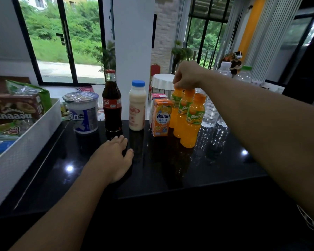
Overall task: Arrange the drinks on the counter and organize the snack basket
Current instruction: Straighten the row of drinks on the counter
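Three orange juice bottles (188,122) stand in a tight row on the black counter (170,169). My right hand (186,76) is shut on the cap of the rearmost orange bottle (176,98). My left hand (112,156) lies flat and open on the counter in front of a cola bottle (112,101). Right of the cola stand a milky bottle with a blue cap (137,105) and an orange juice carton (161,116). A white snack basket (26,142) full of packets sits at the left edge.
A foil-lidded white cup (84,113) stands between basket and cola. Clear water bottles (210,113) stand behind the orange ones, two more (243,74) further back. A pink carton (158,96) hides behind the orange carton. A white pillar (132,42) rises behind the counter.
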`<state>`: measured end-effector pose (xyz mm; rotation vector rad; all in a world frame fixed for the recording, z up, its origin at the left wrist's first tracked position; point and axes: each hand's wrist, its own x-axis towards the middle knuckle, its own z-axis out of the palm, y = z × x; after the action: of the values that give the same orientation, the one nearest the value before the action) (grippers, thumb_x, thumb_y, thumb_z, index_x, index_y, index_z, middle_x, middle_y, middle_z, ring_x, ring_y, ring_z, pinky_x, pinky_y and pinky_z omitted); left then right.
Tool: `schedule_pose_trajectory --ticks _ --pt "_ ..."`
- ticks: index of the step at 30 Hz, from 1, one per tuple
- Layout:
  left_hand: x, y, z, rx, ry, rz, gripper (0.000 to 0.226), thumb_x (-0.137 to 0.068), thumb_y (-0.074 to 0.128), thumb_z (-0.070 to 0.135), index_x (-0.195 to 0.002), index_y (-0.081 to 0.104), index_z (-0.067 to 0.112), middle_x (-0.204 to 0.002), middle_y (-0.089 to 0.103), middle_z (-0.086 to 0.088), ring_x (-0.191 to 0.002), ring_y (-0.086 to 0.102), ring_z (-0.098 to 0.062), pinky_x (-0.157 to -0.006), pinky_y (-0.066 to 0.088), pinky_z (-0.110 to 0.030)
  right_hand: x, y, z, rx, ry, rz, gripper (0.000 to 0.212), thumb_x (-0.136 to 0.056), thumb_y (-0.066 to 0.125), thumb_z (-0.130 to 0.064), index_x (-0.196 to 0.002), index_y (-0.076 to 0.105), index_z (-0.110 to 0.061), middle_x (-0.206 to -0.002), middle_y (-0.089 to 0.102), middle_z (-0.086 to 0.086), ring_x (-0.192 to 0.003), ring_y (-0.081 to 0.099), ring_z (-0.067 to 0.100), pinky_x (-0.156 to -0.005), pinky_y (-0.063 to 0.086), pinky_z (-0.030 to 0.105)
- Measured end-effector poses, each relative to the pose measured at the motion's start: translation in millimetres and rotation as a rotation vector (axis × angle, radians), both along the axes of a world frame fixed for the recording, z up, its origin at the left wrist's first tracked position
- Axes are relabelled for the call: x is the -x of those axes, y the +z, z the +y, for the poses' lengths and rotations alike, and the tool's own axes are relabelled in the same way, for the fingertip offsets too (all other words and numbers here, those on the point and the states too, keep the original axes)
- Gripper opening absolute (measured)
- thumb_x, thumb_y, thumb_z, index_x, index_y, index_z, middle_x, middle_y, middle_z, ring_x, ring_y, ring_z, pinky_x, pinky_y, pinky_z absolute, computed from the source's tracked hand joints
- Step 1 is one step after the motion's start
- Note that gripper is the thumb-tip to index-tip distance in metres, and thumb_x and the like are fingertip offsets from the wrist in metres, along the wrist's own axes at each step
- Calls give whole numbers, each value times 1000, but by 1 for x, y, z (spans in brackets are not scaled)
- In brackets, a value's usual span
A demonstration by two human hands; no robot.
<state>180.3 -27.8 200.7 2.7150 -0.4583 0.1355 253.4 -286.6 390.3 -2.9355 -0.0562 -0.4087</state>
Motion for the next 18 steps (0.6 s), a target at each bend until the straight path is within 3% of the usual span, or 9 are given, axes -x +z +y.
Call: schedule_pose_trajectory --ticks 4,9,14,18 --pt "0 1 0 3 4 2 60 -100 34 47 -154 25 21 -161 18 6 -148 14 -13 -116 10 -28 0 1 1 5 -32 -10 31 -90 74 -21 -114 71 0 -110 72 13 -100 68 26 -91 57 37" --pt "0 1 0 7 14 10 60 -99 35 48 -153 27 23 -161 19 7 -147 15 -14 -115 12 -29 -4 -2 0 47 -55 19 33 -86 78 -15 -115 71 -2 -113 70 13 -101 67 27 -89 58 38" --pt "0 1 0 -1 22 12 60 -99 36 49 -153 27 24 -161 19 7 -147 16 -14 -115 14 -30 -5 -5 -1 66 -119 2 48 -82 82 -29 -119 65 -4 -112 66 14 -102 64 30 -88 58 41" --pt "-1 0 0 5 18 19 60 -99 36 48 -153 27 24 -161 19 8 -147 14 -12 -115 12 -29 -5 -5 -2 51 -119 8 47 -83 81 -31 -118 66 -4 -113 66 14 -101 64 29 -86 57 39"
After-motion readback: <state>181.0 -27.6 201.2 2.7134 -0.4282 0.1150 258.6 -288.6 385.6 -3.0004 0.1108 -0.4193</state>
